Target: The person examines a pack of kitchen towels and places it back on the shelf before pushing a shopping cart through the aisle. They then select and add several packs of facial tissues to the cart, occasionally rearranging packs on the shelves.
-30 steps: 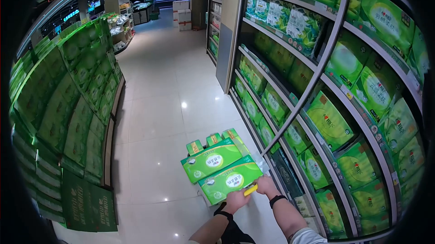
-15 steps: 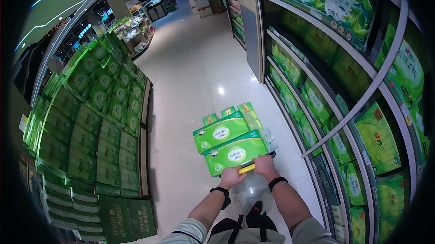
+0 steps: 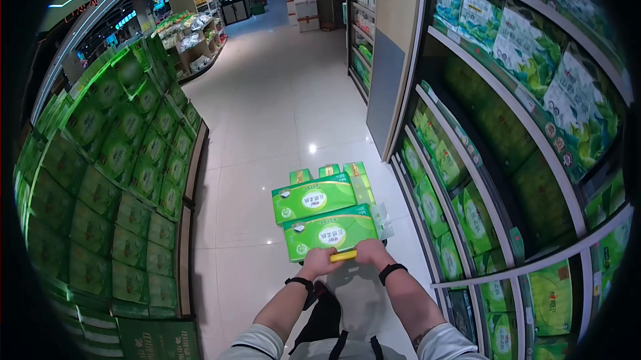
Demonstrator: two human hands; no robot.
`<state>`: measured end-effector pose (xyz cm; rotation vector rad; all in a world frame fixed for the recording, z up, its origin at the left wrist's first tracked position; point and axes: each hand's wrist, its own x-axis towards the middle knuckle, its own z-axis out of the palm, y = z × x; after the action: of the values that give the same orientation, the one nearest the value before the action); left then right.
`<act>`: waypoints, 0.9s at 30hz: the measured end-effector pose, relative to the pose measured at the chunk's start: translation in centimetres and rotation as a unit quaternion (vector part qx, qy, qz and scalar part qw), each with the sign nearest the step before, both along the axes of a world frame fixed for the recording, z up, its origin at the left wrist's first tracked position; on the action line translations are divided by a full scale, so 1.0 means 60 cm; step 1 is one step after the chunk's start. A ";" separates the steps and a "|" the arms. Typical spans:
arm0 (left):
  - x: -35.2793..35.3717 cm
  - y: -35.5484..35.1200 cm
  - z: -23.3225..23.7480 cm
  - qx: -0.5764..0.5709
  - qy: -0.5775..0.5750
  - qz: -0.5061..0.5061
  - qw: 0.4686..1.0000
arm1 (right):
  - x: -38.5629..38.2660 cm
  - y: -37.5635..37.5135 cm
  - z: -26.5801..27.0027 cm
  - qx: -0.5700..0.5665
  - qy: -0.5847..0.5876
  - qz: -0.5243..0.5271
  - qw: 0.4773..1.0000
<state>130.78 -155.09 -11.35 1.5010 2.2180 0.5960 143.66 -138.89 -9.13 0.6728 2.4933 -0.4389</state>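
Note:
My left hand and my right hand are both wrapped round a yellow push handle, close together. Just beyond the handle, a green tissue pack lies on the cart, whose frame is mostly hidden under the load. A second green pack lies ahead of it, with several smaller green and yellow-green packs at the front. A crumpled clear wrapper sticks out on the right side. Dark bands circle both wrists.
A tall stack of green tissue packs lines the left side. Shelves of green and white packs run along the right, with a curved grey rail jutting near. The tiled floor leads to a produce stand and white boxes.
The cart and I have moved forward along the aisle, both hands still on the handle. The shelves and stack appear nearer, and my left foot has stepped ahead.

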 end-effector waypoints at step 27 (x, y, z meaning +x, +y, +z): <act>-0.690 0.612 -0.008 0.105 0.147 -0.013 0.983 | -0.686 0.613 0.026 -0.056 0.042 -0.033 0.997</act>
<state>89.37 -118.34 -11.82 1.8249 2.4094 0.6547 102.49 -102.09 -7.56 0.7071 2.5085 -0.6388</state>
